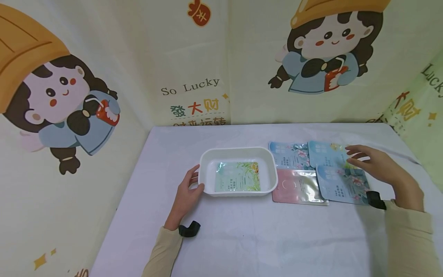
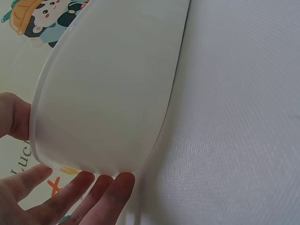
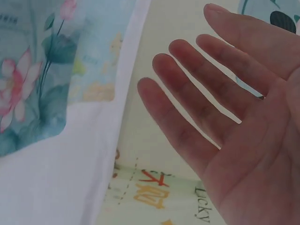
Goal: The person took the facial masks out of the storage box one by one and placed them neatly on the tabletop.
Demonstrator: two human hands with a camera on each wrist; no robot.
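A white plastic tray (image 1: 238,194) stands on the table with one green-and-white sheet mask packet (image 1: 237,177) lying flat inside. At its left end my left hand (image 1: 186,194) holds it, thumb at the rim and fingertips against the outer wall (image 2: 105,93). My right hand (image 1: 380,165) hovers over the upper right packets with its fingers spread and nothing in them; its bare palm (image 3: 253,154) shows in the right wrist view. Beneath and left of it lie a lotus-print blue packet (image 1: 340,186), a lighter blue packet (image 1: 323,152), another blue packet (image 1: 290,156) and a pink packet (image 1: 294,186).
A white cloth covers the table (image 1: 242,238). Cartoon-printed curtains (image 1: 256,104) hang behind it and at both sides. The packets overlap one another right beside the tray's right end. Black bands (image 1: 189,229) sit on both wrists.
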